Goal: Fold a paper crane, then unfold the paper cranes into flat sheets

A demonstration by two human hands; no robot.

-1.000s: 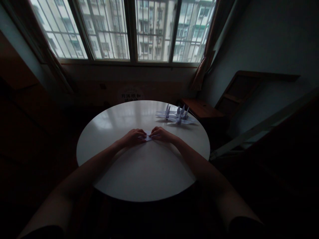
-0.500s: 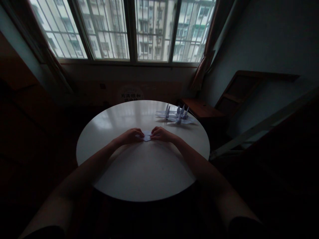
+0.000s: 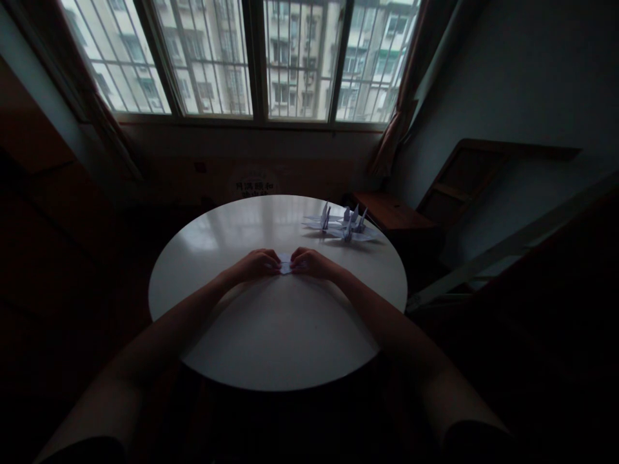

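A small pale folded paper (image 3: 285, 263) lies on the round white table (image 3: 275, 335), near its middle. My left hand (image 3: 257, 264) presses on the paper's left side with fingers curled and closed on it. My right hand (image 3: 311, 263) does the same on the right side. The two hands almost touch and hide most of the sheet; only a small strip shows between the fingertips.
Several finished paper cranes (image 3: 342, 224) stand at the table's far right. Behind them is a low wooden stand (image 3: 391, 212). A barred window (image 3: 251, 58) fills the far wall. Dark furniture surrounds the table on both sides.
Both hands have drawn closer together over the paper, so less of it shows between them. The cranes have not moved.
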